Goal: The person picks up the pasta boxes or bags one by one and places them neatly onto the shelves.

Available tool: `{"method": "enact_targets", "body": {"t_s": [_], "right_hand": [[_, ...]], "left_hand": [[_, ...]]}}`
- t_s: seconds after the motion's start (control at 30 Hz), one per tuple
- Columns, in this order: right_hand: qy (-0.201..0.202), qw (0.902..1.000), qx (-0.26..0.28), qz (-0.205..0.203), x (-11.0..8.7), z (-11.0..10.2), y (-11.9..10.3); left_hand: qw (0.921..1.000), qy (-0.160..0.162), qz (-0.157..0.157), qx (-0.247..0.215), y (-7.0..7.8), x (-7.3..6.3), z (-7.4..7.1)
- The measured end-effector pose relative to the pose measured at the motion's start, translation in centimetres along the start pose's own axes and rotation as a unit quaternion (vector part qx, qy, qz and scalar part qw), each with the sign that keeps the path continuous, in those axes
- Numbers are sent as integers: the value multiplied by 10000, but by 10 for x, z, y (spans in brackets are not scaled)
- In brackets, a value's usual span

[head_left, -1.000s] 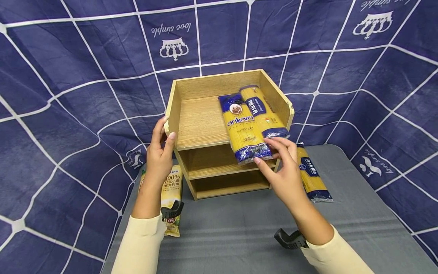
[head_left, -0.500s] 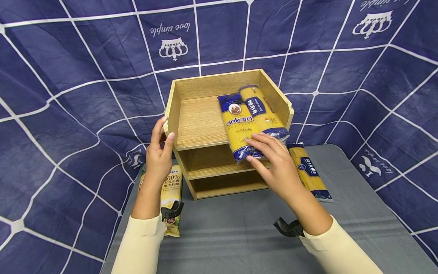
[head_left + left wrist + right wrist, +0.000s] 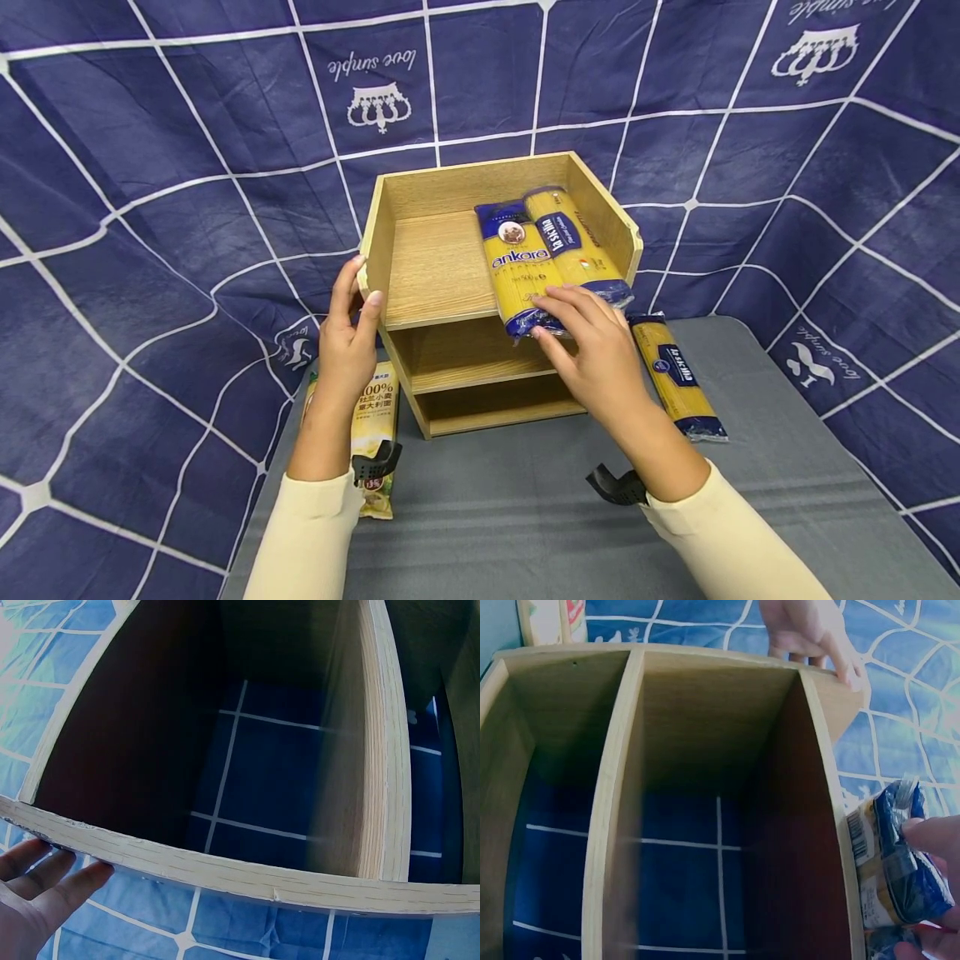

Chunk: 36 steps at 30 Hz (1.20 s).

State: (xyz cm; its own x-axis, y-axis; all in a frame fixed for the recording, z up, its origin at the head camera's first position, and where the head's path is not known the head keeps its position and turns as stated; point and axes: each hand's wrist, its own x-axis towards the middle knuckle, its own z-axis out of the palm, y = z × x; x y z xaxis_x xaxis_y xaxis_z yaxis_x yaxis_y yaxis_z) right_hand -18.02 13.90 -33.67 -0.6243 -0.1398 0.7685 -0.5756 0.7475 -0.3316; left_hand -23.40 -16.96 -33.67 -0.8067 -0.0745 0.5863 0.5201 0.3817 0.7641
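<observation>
In the head view my left hand (image 3: 348,342) grips the left side edge of a three-level wooden shelf unit (image 3: 435,258), thumb on the front side. My right hand (image 3: 600,358) is at the front end of an ankara pack of spaghetti (image 3: 517,271), fingers over its top and thumb at its end. The pack lies on the top level, its front end at the board's edge. Right beside it lies a la sicilia pack of spaghetti (image 3: 566,237). In the right wrist view the thumb (image 3: 930,834) touches a pack's blue end (image 3: 911,877); part of the fingers is out of frame.
Another la sicilia pack (image 3: 678,375) lies on the grey table (image 3: 510,508) right of the unit. Yellow pasta packs (image 3: 375,417) lie to its left, partly behind the left arm. Blue gridded cloth (image 3: 480,75) hangs behind and at both sides.
My right hand has moved left and farther in, fingers now over the ankara pack's top. The pack has slid back a little on the board. My left hand has stayed in place.
</observation>
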Motion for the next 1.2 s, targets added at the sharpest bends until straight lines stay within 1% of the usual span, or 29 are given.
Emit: {"method": "enact_targets", "body": {"t_s": [0.37, 0.67, 0.9, 1.2], "right_hand": [[-215, 9988, -401, 204, 15, 2, -1], [-236, 9961, -737, 419, 19, 6, -5], [-255, 9962, -742, 386, 17, 7, -4], [-230, 9978, -549, 287, 13, 10, 2]], "left_hand": [[10000, -18, 23, 40, -1, 1, 0], [10000, 8, -3, 86, -1, 0, 0], [10000, -12, 56, -5, -1, -2, -1], [10000, -48, 42, -8, -2, -1, -1]]}}
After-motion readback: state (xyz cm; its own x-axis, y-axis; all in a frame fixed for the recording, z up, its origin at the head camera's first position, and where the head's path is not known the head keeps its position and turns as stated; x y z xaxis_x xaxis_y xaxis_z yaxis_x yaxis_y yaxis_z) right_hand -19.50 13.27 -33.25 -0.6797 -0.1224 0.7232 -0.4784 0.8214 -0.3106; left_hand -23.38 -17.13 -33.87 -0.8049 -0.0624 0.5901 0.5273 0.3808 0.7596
